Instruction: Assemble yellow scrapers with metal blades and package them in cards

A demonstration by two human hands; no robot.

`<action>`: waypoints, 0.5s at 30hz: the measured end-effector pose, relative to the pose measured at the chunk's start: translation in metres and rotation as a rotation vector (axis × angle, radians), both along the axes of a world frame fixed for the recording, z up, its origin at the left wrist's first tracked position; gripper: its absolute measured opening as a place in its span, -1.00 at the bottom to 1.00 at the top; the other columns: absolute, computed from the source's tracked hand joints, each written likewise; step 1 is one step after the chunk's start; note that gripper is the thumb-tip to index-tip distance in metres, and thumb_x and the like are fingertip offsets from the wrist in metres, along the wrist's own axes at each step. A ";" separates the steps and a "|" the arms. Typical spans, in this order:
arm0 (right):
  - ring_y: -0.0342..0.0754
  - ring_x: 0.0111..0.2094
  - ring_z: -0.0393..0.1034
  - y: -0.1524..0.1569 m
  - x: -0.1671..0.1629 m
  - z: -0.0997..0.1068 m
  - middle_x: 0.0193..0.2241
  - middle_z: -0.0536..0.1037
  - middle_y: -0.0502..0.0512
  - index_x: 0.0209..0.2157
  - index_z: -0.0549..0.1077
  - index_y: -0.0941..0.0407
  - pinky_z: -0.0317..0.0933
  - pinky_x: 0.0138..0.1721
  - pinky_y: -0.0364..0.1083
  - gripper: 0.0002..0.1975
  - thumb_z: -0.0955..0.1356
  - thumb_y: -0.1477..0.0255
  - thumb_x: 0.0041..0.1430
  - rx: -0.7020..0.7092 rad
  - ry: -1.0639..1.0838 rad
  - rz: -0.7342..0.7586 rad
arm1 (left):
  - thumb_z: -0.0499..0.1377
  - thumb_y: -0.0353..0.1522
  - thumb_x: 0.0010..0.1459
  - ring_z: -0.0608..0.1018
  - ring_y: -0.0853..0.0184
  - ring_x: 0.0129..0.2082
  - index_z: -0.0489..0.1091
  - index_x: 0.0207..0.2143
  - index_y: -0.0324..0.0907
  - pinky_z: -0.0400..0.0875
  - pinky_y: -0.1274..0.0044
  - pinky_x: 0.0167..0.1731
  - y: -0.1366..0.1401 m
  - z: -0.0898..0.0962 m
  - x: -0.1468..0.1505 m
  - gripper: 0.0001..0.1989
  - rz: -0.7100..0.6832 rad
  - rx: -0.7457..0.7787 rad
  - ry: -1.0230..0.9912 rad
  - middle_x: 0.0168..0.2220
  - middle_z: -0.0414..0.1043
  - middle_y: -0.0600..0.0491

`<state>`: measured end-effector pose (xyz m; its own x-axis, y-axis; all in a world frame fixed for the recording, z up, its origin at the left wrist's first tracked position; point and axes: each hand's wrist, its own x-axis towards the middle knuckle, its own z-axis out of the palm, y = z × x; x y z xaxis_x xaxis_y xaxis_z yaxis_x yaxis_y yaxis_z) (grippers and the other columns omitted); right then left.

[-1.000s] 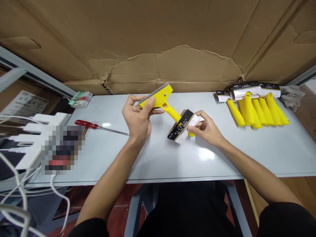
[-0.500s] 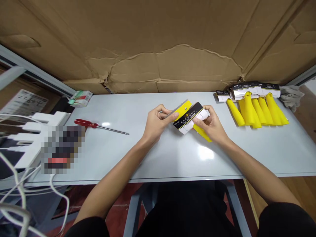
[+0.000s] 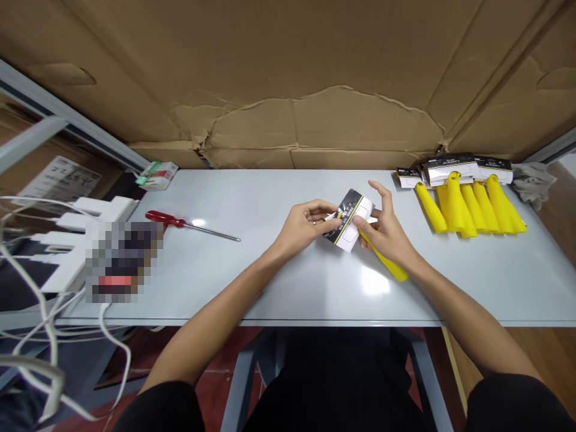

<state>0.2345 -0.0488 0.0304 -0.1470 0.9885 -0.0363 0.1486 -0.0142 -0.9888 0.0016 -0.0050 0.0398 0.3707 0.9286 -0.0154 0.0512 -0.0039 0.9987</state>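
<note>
Over the middle of the table, both hands hold a scraper with a yellow handle [image 3: 390,264] and a black-and-white printed card [image 3: 350,233] around its head. My left hand [image 3: 306,225] is closed, pinching the card's black edge between thumb and fingers. My right hand [image 3: 386,230] grips the white side of the card with its thumb on top, index finger raised. The handle slants down to the right from beneath that hand. The scraper's head is hidden by the card, apart from a small yellow bit at its upper edge.
Several yellow scrapers [image 3: 459,210] with printed cards lie at the right, beside a grey cloth [image 3: 533,183]. A red-handled screwdriver [image 3: 193,226] lies left. Farther left are a small box [image 3: 158,176], a blurred-out object [image 3: 126,261], a white power strip [image 3: 67,264] and cables.
The yellow scraper end that stuck out at the upper left is now covered by the card. The handle reaches farther down right, and my right index finger has lifted.
</note>
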 end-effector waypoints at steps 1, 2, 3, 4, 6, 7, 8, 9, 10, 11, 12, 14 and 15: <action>-0.14 -0.55 0.44 0.000 0.001 -0.001 -0.18 0.61 0.06 0.57 -0.16 -0.18 0.35 -0.52 -0.09 0.07 0.51 -0.05 0.31 0.009 -0.040 0.011 | 0.60 -0.14 0.01 0.74 0.21 -0.22 0.63 -0.02 -0.11 0.67 0.35 -0.13 0.003 -0.002 -0.001 -0.48 0.037 -0.011 -0.009 -0.11 0.73 -0.08; -0.15 -0.56 0.42 -0.001 0.002 -0.002 -0.18 0.62 0.05 0.55 -0.14 -0.16 0.35 -0.50 -0.08 0.05 0.51 -0.04 0.32 0.016 -0.085 0.035 | 0.61 -0.18 -0.03 0.74 0.22 -0.26 0.62 0.03 -0.12 0.67 0.36 -0.16 0.006 -0.003 -0.003 -0.43 0.074 -0.019 -0.026 -0.15 0.73 -0.07; -0.16 -0.57 0.40 -0.001 0.002 -0.003 -0.18 0.62 0.05 0.53 -0.10 -0.13 0.36 -0.47 -0.08 0.01 0.51 -0.02 0.33 0.028 -0.137 0.063 | 0.62 -0.21 -0.06 0.74 0.22 -0.29 0.61 0.05 -0.13 0.67 0.36 -0.19 0.009 -0.004 -0.005 -0.39 0.107 -0.024 -0.042 -0.19 0.73 -0.06; -0.18 -0.58 0.37 -0.001 0.002 -0.003 -0.18 0.63 0.05 0.50 -0.05 -0.10 0.35 -0.44 -0.08 -0.05 0.51 0.01 0.34 0.045 -0.195 0.093 | 0.63 -0.24 -0.10 0.74 0.22 -0.30 0.61 0.04 -0.14 0.67 0.37 -0.20 0.011 -0.006 -0.007 -0.37 0.138 -0.025 -0.055 -0.22 0.73 -0.06; -0.18 -0.55 0.35 0.000 0.002 -0.003 -0.22 0.63 0.05 0.44 0.07 -0.03 0.34 -0.36 -0.07 -0.20 0.47 0.07 0.39 0.107 -0.338 0.158 | 0.64 -0.26 -0.16 0.73 0.21 -0.30 0.63 -0.06 -0.19 0.67 0.38 -0.20 0.016 -0.008 -0.010 -0.42 0.187 -0.015 -0.066 -0.26 0.71 -0.07; -0.16 -0.52 0.35 0.000 0.001 -0.004 -0.24 0.63 0.05 0.41 0.15 0.00 0.33 -0.32 -0.06 -0.31 0.44 0.10 0.42 0.157 -0.417 0.186 | 0.64 -0.26 -0.18 0.73 0.21 -0.29 0.64 -0.12 -0.21 0.67 0.38 -0.19 0.018 -0.009 -0.010 -0.46 0.207 -0.006 -0.068 -0.27 0.70 -0.07; -0.13 -0.48 0.36 0.001 0.001 -0.004 -0.24 0.64 0.07 0.37 0.24 0.02 0.32 -0.28 -0.05 -0.41 0.39 0.13 0.45 0.214 -0.495 0.209 | 0.64 -0.26 -0.18 0.72 0.22 -0.29 0.64 -0.17 -0.22 0.66 0.38 -0.17 0.019 -0.010 -0.009 -0.50 0.225 0.003 -0.070 -0.28 0.69 -0.07; -0.11 -0.43 0.38 0.002 0.000 -0.005 -0.22 0.65 0.10 0.34 0.32 0.04 0.31 -0.25 -0.03 -0.49 0.35 0.17 0.48 0.271 -0.567 0.228 | 0.63 -0.27 -0.17 0.71 0.23 -0.27 0.64 -0.20 -0.23 0.66 0.38 -0.14 0.020 -0.012 -0.007 -0.53 0.236 0.012 -0.072 -0.28 0.69 -0.08; -0.09 -0.39 0.40 0.003 0.000 -0.006 -0.19 0.66 0.13 0.31 0.40 0.05 0.31 -0.21 -0.03 -0.54 0.31 0.21 0.49 0.322 -0.629 0.243 | 0.62 -0.27 -0.15 0.71 0.24 -0.26 0.64 -0.21 -0.23 0.65 0.38 -0.12 0.021 -0.013 -0.005 -0.55 0.240 0.021 -0.071 -0.27 0.68 -0.08; -0.08 -0.36 0.42 0.004 -0.001 -0.008 -0.14 0.67 0.15 0.30 0.47 0.05 0.31 -0.19 -0.02 -0.55 0.29 0.24 0.50 0.364 -0.679 0.250 | 0.60 -0.27 -0.12 0.70 0.24 -0.25 0.63 -0.21 -0.23 0.65 0.38 -0.11 0.022 -0.015 -0.003 -0.58 0.237 0.031 -0.063 -0.27 0.68 -0.08; -0.07 -0.33 0.43 0.005 -0.001 -0.009 -0.09 0.68 0.17 0.29 0.51 0.05 0.30 -0.19 -0.02 -0.54 0.27 0.26 0.50 0.389 -0.716 0.253 | 0.58 -0.27 -0.08 0.70 0.24 -0.25 0.63 -0.22 -0.22 0.64 0.38 -0.11 0.023 -0.015 -0.002 -0.61 0.229 0.045 -0.044 -0.26 0.68 -0.07; -0.05 -0.32 0.44 0.006 0.002 -0.011 -0.08 0.68 0.18 0.34 0.53 0.04 0.30 -0.19 -0.02 -0.50 0.24 0.27 0.50 0.394 -0.776 0.256 | 0.49 -0.26 0.03 0.70 0.23 -0.23 0.62 -0.20 -0.19 0.63 0.36 -0.12 0.024 -0.016 -0.005 -0.71 0.204 0.110 0.046 -0.21 0.68 -0.08; -0.04 -0.32 0.44 0.007 0.004 -0.012 -0.11 0.69 0.19 0.36 0.52 0.03 0.30 -0.20 -0.02 -0.48 0.24 0.28 0.50 0.384 -0.818 0.254 | 0.43 -0.26 0.10 0.70 0.21 -0.22 0.63 -0.19 -0.17 0.63 0.34 -0.11 0.023 -0.016 -0.011 -0.75 0.188 0.171 0.126 -0.17 0.69 -0.09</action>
